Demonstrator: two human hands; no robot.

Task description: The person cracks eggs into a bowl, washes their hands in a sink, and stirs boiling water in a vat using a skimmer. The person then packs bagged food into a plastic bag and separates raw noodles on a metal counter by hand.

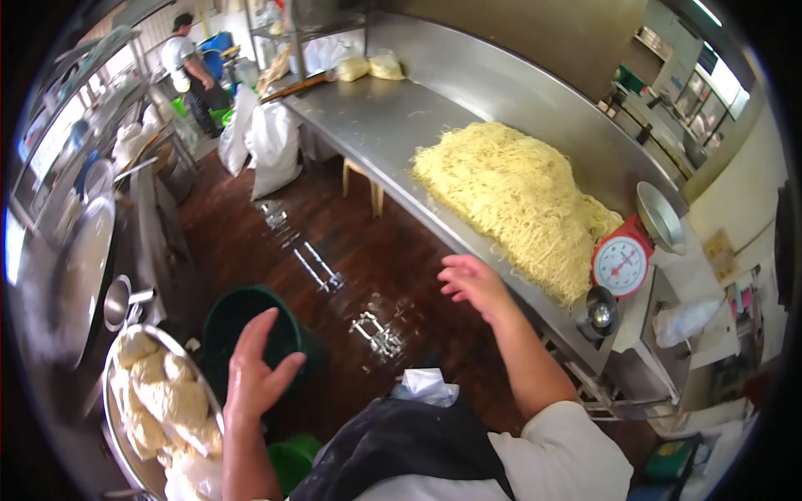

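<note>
My left hand point(255, 365) is raised over the dark green bin point(219, 327), thumb and fingers apart, with nothing in it. At its left stands a large metal basin point(107, 392) full of pale, dough-like lumps point(171, 401), some in clear plastic. My right hand point(474, 286) is held out by the front edge of the steel table point(359, 117), its fingers spread and holding nothing. Beyond it, a big heap of yellow noodles point(510, 192) lies on the tabletop. A red dial scale point(621, 264) with a metal pan point(660, 217) stands at the heap's right end.
Near the scale is a small metal bowl point(596, 313). Bagged noodles point(384, 66) lie at the table's far end. White sacks point(274, 150) stand on the wet, dark floor point(251, 225). A large wok point(88, 275) is at the left. Another person point(185, 67) stands far back.
</note>
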